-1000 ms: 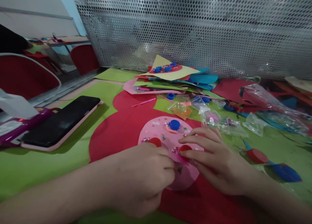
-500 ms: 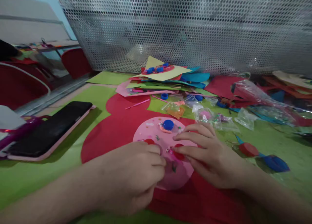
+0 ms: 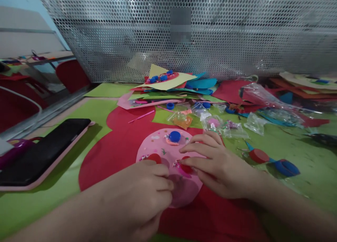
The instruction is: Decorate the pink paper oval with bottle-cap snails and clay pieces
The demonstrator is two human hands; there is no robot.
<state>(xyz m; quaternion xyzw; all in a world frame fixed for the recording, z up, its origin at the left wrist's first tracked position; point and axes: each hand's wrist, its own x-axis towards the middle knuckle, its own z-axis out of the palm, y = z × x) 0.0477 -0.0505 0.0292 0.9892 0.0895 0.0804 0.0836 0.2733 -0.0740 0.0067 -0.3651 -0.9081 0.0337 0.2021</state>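
A round pink paper disc lies on a large red paper shape. On it are a blue bottle cap, a red cap and another red cap, with small colourful bits beside them. My left hand is curled closed over the disc's lower left, just below the first red cap; whatever its fingertips hold is hidden. Flat and spread, my right hand rests over the disc's right side, its fingertips touching the other red cap.
A black phone lies at left on green paper. Stacked coloured papers stand behind, before a perforated metal panel. Small plastic bags, a pink stick, a loose red cap and a blue cap lie around.
The view has shifted, so most of the tabletop things appear further left. Both hands stay at nearly the same places on the disc, my left hand sitting slightly lower beneath the red cap.
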